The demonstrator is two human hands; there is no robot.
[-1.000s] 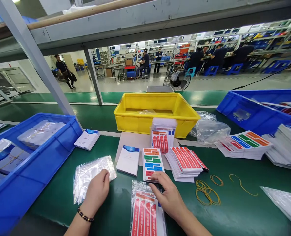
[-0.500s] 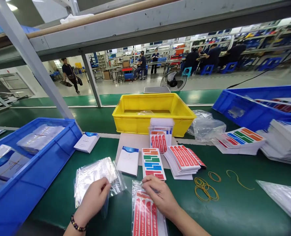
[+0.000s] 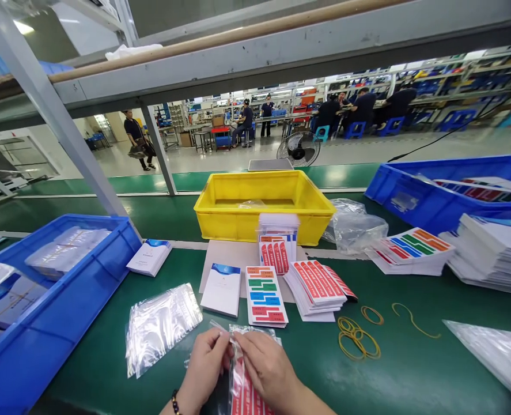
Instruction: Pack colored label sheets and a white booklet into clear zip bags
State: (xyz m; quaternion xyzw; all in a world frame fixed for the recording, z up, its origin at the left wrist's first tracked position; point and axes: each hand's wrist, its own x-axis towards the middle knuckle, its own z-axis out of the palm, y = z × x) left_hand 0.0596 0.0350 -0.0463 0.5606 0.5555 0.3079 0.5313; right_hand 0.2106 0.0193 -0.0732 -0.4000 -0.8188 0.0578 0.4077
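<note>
My left hand (image 3: pixel 207 366) has its thumb and fingers pinched on thin clear plastic at the top left corner of a clear bag (image 3: pixel 247 395). A sheet with red printed strips shows inside that bag. My right hand (image 3: pixel 270 366) lies over the bag's upper part, its fingers closed on the top edge beside my left fingertips. Clear plastic also shows around my left hand; I cannot tell whether it is a second bag. Left of my hands lies a pile of empty clear bags (image 3: pixel 162 325). Beyond them are white booklets (image 3: pixel 221 291), a colour-block label sheet (image 3: pixel 266 297) and a stack of red-striped sheets (image 3: pixel 318 285).
A yellow bin (image 3: pixel 264 222) stands ahead, with blue bins at left (image 3: pixel 103 282) and right (image 3: pixel 404 199). Rubber bands (image 3: pixel 356 337) lie at right, near a tall paper stack (image 3: pixel 492 256). A slanted post (image 3: pixel 65 127) rises at left. People are in the background.
My left hand has moved right from the clear bag pile to the filled bag. My right hand has shifted slightly left and down, and the two hands now meet at its top.
</note>
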